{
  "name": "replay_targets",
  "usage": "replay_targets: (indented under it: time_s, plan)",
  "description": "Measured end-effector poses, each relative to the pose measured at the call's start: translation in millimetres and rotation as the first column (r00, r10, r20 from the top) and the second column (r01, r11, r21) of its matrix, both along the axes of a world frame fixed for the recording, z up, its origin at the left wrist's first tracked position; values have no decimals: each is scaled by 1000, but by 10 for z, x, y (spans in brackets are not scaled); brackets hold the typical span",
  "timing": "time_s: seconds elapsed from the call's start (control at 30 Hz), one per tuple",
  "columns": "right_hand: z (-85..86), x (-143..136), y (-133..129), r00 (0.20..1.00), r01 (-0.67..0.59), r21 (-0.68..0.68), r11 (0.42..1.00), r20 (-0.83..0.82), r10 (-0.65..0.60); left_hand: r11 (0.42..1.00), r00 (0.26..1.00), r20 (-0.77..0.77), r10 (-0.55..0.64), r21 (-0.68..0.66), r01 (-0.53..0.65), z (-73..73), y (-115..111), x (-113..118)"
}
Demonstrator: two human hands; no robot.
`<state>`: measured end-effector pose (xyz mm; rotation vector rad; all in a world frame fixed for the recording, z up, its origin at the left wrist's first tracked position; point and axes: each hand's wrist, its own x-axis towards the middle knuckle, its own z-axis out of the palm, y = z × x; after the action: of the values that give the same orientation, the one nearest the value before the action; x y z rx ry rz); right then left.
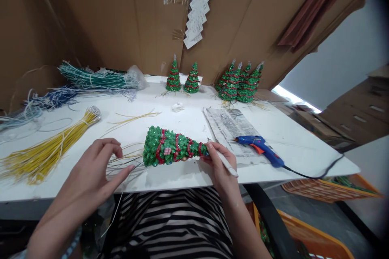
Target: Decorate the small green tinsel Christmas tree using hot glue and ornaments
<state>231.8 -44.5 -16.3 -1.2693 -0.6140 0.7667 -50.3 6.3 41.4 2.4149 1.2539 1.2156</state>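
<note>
A small green beaded Christmas tree point(170, 147) with red garlands and a pink bead lies on its side above the front of the table. My right hand point(221, 162) grips it near its narrow tip, and a white pen-like stick point(227, 165) is tucked in the same hand. At the wide base, on the left, thin loose wires point(130, 158) stick out. My left hand point(100, 166) is beside them with thumb and fingers apart, its thumb tip close to a wire; I cannot tell whether they touch.
A blue glue gun point(258, 145) rests on folded newspaper point(240, 121), its cord trailing right. Yellow wire stems point(57, 141) and green wire stems point(94, 77) lie left. Finished-looking trees point(192, 79) stand at the back. Orange crates point(310, 234) are below right.
</note>
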Motion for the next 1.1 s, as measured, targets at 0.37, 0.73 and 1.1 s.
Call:
replay_targets:
  time_s: [0.37, 0.73, 1.1]
  plan:
    - [10, -18, -1, 1000, -22, 19, 1000, 0, 22, 805, 770, -238, -592, -218, 552, 70, -612, 856]
    - [46, -50, -46, 1000, -23, -6, 1000, 4, 23, 739, 783, -295, -547, 269, 618, -341, -464, 1657]
    - [37, -16, -32, 996, -60, -10, 998, 68, 61, 624, 792, -178, -584, 526, 578, -254, -489, 1566]
